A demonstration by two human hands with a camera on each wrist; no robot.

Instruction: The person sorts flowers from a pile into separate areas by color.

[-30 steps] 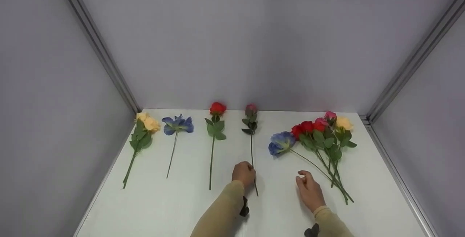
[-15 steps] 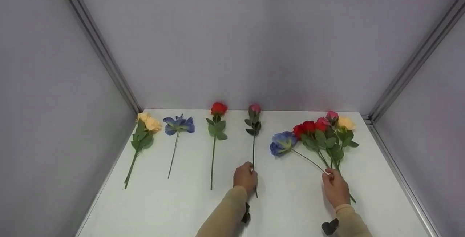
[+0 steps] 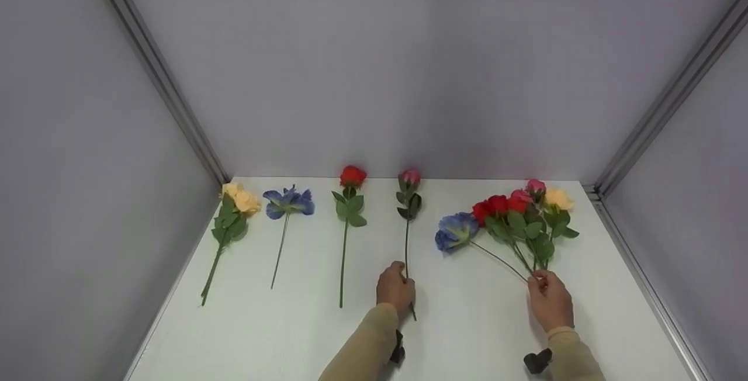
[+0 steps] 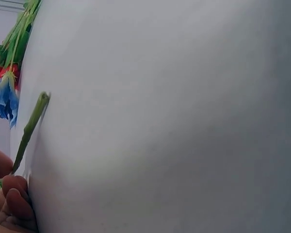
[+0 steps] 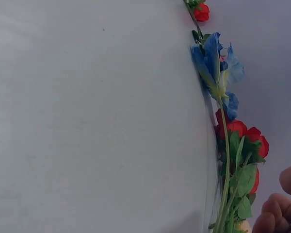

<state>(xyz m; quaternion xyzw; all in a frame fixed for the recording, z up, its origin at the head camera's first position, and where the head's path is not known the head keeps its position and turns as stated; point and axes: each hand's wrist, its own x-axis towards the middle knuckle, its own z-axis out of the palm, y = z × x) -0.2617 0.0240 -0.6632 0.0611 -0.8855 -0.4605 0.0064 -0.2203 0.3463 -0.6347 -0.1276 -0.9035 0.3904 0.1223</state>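
My left hand (image 3: 395, 288) grips the thin green stem of a pink rosebud (image 3: 410, 177) that lies on the white table (image 3: 292, 334); in the left wrist view the stem end (image 4: 31, 124) pokes out past my fingers (image 4: 12, 204). My right hand (image 3: 549, 299) holds the gathered stems of a bunch (image 3: 514, 217) with a blue flower (image 3: 454, 230), red roses (image 3: 497, 203), a pink bud and a cream rose. The right wrist view shows the blue flower (image 5: 214, 68) and red roses (image 5: 245, 141) beside my curled fingers (image 5: 279, 211).
Three single flowers lie in a row to the left: a cream rose (image 3: 239, 200), a blue flower (image 3: 287, 201) and a red rose (image 3: 352, 176). Grey walls close in the table on the back, left and right, with metal rails (image 3: 631, 276) along the edges.
My right hand moved right from the bare table to the bunch's stems and took hold of them. The left hand stayed on the pink rosebud's stem, which straightened slightly.
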